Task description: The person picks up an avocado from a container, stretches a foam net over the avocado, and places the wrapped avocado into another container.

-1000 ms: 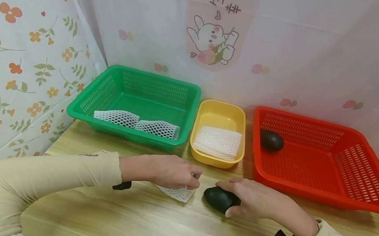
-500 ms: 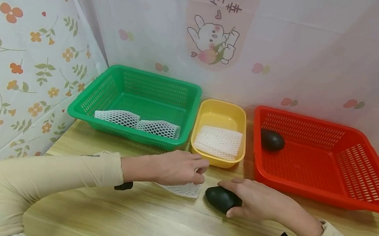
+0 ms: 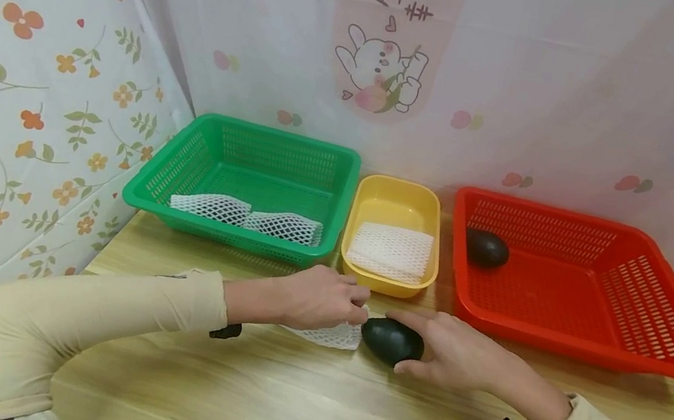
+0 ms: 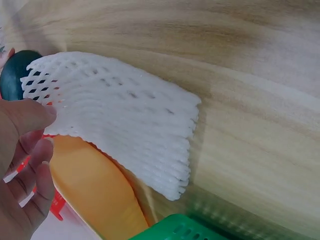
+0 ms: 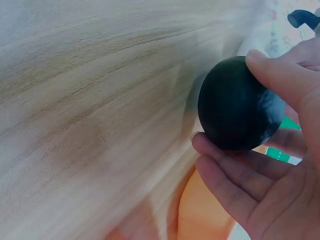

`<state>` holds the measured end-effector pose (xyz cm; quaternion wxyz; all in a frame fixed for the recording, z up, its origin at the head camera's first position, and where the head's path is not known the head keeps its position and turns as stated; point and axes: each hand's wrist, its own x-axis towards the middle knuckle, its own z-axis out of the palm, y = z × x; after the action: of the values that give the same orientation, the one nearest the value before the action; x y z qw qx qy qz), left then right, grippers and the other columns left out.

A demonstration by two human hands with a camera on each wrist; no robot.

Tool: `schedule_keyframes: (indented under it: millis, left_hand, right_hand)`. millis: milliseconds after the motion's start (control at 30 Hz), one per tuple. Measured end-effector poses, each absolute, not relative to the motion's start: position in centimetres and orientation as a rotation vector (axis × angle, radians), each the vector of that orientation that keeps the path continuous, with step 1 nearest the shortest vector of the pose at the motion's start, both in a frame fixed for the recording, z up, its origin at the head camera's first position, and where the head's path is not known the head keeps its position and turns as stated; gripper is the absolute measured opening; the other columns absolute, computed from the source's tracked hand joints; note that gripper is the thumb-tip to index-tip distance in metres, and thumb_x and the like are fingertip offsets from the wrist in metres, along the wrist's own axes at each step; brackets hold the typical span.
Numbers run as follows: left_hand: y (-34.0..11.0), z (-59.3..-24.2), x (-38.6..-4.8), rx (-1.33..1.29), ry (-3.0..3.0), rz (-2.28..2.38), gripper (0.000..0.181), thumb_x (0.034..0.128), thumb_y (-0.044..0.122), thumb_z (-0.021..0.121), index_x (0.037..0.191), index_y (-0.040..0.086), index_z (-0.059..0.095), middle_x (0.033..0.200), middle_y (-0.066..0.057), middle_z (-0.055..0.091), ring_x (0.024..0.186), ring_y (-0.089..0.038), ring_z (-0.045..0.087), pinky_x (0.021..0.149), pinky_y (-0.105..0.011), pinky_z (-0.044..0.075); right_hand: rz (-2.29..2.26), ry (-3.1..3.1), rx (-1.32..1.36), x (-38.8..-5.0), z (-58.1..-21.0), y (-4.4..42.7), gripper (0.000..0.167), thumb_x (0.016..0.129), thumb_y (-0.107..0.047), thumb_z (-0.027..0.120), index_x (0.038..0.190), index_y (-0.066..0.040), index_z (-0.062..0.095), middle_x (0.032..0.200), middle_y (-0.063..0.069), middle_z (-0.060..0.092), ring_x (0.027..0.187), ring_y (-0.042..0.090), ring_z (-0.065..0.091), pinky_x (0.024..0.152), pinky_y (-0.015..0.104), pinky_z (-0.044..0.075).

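Observation:
A white foam net sleeve [image 3: 326, 333] lies under my left hand [image 3: 315, 298], which pinches its right end between thumb and fingers. The left wrist view shows the flattened net [image 4: 115, 105] stretching away from the left hand [image 4: 25, 155], its near end by the dark fruit [image 4: 17, 75]. My right hand [image 3: 463, 354] grips a dark green oval fruit [image 3: 391, 341], whose tip is at the net's end. In the right wrist view the thumb and fingers of the right hand [image 5: 280, 165] curl round the fruit [image 5: 240, 105].
A green basket [image 3: 232, 237] at the back left holds two white nets [image 3: 283, 226]. Beside it a yellow tray [image 3: 387, 287] holds folded nets [image 3: 390, 251]. The red basket [image 3: 562, 344] at the back right holds another dark fruit [image 3: 486, 249]. All stand along the cloth backdrop.
The left hand has moved up and right with the net. My right hand has brought the fruit slightly left, so its tip now meets the net's end.

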<state>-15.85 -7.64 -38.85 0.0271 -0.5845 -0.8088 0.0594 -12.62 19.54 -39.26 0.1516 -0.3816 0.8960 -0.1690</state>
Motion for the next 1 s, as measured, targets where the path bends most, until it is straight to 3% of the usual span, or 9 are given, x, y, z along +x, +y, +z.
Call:
schedule_keyframes:
  millis: [467,1000]
  left_hand:
    - [-7.04,-39.20,-15.63,-1.751,-2.465,0.127,0.013,0.1006,0.024,0.065,0.111,0.022,0.073,0.096,0.004,0.057,0.080,-0.012,0.056,0.058,-0.020,0.044]
    - [-7.02,-39.07,-15.59,-1.718,-2.502,0.069,0.013,0.0994,0.019,0.064,0.109,0.021,0.072,0.096,0.003,0.054,0.076,-0.011,0.053,0.053,-0.019,0.040]
  right_hand:
    - [-0.507,2.595,-1.053,-12.78,-39.52,19.10,0.073,0.086,-0.042,0.082,0.143,-0.006,0.055,0.134,0.006,0.060,0.107,0.019,0.059,0.093,0.043,0.051]
    - [-0.508,2.667,-1.038,-12.84,-39.58,18.79,0.069,0.085,-0.038,0.083,0.138,-0.002,0.056,0.128,0.009,0.062,0.102,0.019,0.061,0.088,0.041,0.054]
